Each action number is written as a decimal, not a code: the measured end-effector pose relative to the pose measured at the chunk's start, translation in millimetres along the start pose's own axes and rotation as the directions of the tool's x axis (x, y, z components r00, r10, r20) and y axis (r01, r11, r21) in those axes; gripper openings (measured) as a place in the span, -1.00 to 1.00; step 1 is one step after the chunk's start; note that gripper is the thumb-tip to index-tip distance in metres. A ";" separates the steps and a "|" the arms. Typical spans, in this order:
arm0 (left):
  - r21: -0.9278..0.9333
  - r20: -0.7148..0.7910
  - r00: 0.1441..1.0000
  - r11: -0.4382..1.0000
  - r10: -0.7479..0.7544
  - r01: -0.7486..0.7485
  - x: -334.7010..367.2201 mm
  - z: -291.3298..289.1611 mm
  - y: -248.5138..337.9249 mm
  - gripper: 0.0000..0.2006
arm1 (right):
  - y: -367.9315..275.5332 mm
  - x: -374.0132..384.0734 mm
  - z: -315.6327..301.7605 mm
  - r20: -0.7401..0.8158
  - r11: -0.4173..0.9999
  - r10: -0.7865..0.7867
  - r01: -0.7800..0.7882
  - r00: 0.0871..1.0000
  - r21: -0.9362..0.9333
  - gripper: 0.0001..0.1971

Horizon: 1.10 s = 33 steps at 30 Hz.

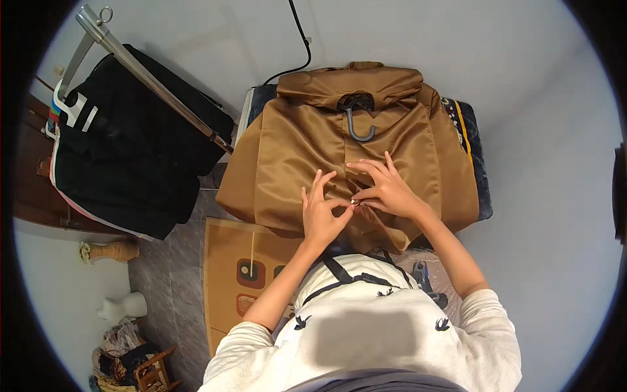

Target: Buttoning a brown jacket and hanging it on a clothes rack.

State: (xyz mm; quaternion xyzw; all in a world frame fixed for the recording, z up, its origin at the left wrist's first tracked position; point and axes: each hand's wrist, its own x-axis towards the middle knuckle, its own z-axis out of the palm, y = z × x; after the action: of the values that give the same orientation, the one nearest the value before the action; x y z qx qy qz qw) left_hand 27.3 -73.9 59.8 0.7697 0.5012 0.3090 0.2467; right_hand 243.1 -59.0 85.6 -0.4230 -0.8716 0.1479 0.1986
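Observation:
A brown satin garment [294,144] lies spread over a padded surface in front of me, with the grey hook of a hanger [361,134] sticking out of its neck opening. Both my hands meet at its front, near the lower edge. My left hand [320,215] pinches the cloth between thumb and forefinger, its other fingers raised. From the right, my right hand [390,191] pinches the same spot, fingers fanned out above. A small shiny piece [354,202] shows between the fingertips; it is too small to name. Folds of cloth bunch below it.
Dark padding [480,160] shows beyond the garment's right side. At left, black clothing [130,144] hangs from a metal rack [153,78]. A patterned brown mat [225,274] covers floor at lower left. A black cable [302,32] runs down the wall.

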 end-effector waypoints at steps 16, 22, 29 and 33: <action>-0.004 -0.038 0.994 0.995 0.100 -0.100 -1.4 2.3 -10.6 -0.89 | 8.6 1.9 5.1 -0.046 0.997 -0.016 0.019 0.999 0.075 -0.87; 0.085 -0.106 0.963 0.967 0.249 -0.241 1.0 -1.9 -10.2 -0.90 | 14.9 9.0 4.3 -0.066 0.957 -0.044 0.061 0.997 0.283 -0.88; -0.014 -0.087 0.987 0.990 0.136 -0.138 0.2 -3.9 -7.1 -0.85 | -0.1 9.1 6.6 -0.028 0.987 0.075 -0.071 0.997 0.141 -0.92; 0.021 -0.074 0.996 0.998 0.055 -0.054 1.1 0.9 -3.8 -0.82 | 3.9 7.6 9.8 0.006 0.983 0.110 -0.110 0.994 0.150 -0.93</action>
State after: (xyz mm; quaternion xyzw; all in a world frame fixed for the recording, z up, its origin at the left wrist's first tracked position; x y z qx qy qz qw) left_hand 25.9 -71.5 56.8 0.7734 0.4917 0.3393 0.2120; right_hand 236.8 -51.6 77.0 -0.4545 -0.8330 0.2234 0.2226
